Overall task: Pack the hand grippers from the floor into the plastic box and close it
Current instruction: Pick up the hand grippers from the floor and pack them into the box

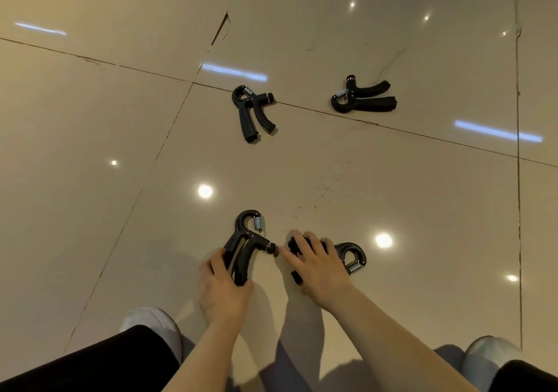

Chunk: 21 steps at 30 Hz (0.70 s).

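At the near edge of the floor two dark trouser legs and the toes of two pale shoes frame the view, and both bare forearms reach forward between them. The left hand is curled around the two handles of the near-left hand gripper, thumb on one side and fingers on the other — its looped head and steel spring point away from the person, and its adjusting knob sticks out to the right. Just beside that knob, the right hand lies palm-down with fingers spread over the handles of the near-right hand gripper; whether the fingers have closed around it cannot be told, since the hand hides the handles, and only the loop and spring show past the wrist side. Both of these grippers sit on the glossy beige tile nearest the person. Farther out, well apart from the hands, the far-left hand gripper lies on a grout line near the meeting of four tiles — and to its right the far-right hand gripper lies on the next tile beyond that line, handles pointing right. Ceiling lights glint across the floor.
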{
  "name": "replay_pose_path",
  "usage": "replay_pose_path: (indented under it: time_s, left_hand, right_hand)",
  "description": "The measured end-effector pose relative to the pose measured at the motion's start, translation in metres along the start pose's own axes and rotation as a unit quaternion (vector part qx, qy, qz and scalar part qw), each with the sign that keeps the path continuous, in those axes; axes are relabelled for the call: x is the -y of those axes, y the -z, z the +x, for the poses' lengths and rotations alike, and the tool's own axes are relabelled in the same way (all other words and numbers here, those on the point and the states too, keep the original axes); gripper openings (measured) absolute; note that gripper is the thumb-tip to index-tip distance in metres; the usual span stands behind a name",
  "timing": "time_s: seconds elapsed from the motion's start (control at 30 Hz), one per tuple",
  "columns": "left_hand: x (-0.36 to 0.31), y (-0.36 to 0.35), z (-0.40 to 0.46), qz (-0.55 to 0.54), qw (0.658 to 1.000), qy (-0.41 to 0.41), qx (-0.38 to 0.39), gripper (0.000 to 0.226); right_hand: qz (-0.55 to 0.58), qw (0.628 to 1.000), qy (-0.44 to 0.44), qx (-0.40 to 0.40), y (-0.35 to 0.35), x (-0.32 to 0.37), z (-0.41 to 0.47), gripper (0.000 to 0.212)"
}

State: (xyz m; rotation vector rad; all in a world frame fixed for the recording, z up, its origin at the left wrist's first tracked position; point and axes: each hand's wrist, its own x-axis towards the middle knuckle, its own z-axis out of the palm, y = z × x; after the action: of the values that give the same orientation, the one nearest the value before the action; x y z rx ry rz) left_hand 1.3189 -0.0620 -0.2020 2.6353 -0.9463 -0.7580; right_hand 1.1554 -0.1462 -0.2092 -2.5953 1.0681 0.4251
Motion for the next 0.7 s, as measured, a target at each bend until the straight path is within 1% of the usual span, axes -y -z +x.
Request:
replay_pose_path:
  time_s: [0.07, 0.13, 0.2, 0.27, 0.37, 0.4, 0.47, 0.57, 0.7]
  left_hand:
    - [0.000, 0.004, -0.005, -0.008, 1.000, -0.006, -0.004, 0.072]
    - [-0.002, 0.008, -0.010, -0.035, 0.999, -0.005, -0.028, 0.063]
    - [-0.014, 0.017, -0.016, -0.070, 0.996, -0.014, -0.053, 0.057]
    - [-0.036, 0.032, -0.020, -0.104, 0.992, -0.036, -0.069, 0.054]
    - [-0.071, 0.053, -0.030, -0.136, 0.979, -0.125, -0.085, 0.051]
    - [-0.082, 0.060, -0.036, -0.140, 0.974, -0.157, -0.087, 0.051]
    - [-0.101, 0.074, -0.051, -0.140, 0.962, -0.210, -0.101, 0.057]
    - [-0.126, 0.108, -0.079, -0.130, 0.936, -0.292, -0.147, 0.065]
    - [-0.158, 0.179, -0.127, -0.116, 0.891, -0.377, -0.227, 0.058]
  right_hand:
    - [-0.020, 0.999, 0.013, 0.033, 0.001, -0.009, 0.001, 0.070]
    - [-0.033, 0.999, 0.010, 0.033, 0.006, -0.010, 0.000, 0.066]
    - [0.007, 0.999, -0.036, 0.025, 0.017, -0.009, -0.005, 0.060]
    - [0.056, 0.996, -0.062, -0.005, 0.040, -0.014, -0.010, 0.063]
    - [0.121, 0.989, -0.038, -0.072, 0.089, -0.021, -0.024, 0.064]
    - [0.137, 0.985, -0.024, -0.105, 0.108, -0.022, -0.031, 0.061]
    - [0.155, 0.971, 0.005, -0.181, 0.146, -0.021, -0.045, 0.055]
    - [0.141, 0.950, 0.046, -0.275, 0.198, -0.020, -0.074, 0.055]
    - [0.107, 0.914, 0.079, -0.382, 0.258, -0.022, -0.127, 0.050]
